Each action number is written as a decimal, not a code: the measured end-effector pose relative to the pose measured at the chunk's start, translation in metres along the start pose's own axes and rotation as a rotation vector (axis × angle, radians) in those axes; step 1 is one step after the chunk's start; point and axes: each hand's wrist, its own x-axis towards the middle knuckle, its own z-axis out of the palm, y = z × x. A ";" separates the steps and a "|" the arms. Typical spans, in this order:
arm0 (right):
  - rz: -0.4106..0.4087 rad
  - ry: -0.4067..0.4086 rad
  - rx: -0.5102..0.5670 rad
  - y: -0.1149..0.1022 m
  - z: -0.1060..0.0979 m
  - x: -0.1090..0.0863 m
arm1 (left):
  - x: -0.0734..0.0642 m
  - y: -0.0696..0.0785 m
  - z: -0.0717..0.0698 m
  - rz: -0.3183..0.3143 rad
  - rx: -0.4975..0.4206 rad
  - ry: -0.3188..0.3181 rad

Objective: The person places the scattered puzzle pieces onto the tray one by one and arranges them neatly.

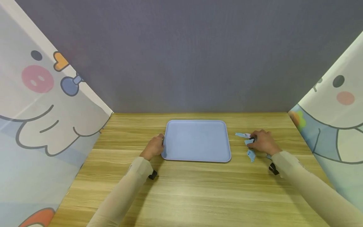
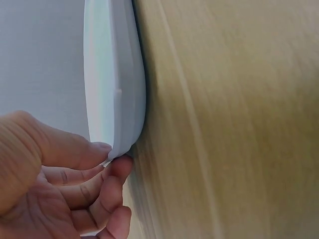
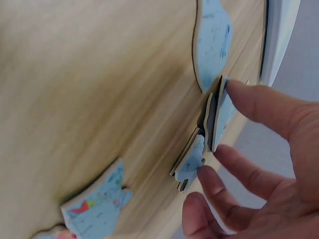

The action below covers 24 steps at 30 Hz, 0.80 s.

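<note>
A shallow pale blue tray [image 1: 197,140] lies flat on the table. My left hand [image 1: 155,147] pinches its left edge, the thumb [image 2: 97,152] on the rim and curled fingers at the underside. To the tray's right, my right hand [image 1: 263,142] reaches over several light blue printed puzzle pieces. Its thumb and index finger grip the two ends of one tilted puzzle piece [image 3: 225,112]. Below it in the right wrist view, the fingertips come close to a small stack of puzzle pieces [image 3: 189,159]. Another flat puzzle piece [image 3: 213,45] lies by the thumb.
More puzzle pieces [image 3: 97,206] with coloured prints lie on the wooden table [image 1: 198,195] at the lower left of the right wrist view, partly cut off. A grey wall [image 1: 193,56] stands behind the table, with cartoon-printed panels [image 1: 42,110] at both sides.
</note>
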 end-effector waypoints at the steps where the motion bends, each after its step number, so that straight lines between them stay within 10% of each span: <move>1: 0.003 0.005 -0.001 0.000 0.000 0.000 | 0.000 0.000 0.000 0.000 0.000 -0.002; 17: -0.064 0.107 0.005 -0.004 0.009 -0.002 | 0.001 0.000 -0.002 -0.011 -0.019 -0.019; 24: 0.027 0.092 0.038 -0.009 0.009 -0.002 | 0.000 0.000 -0.002 -0.011 -0.026 -0.021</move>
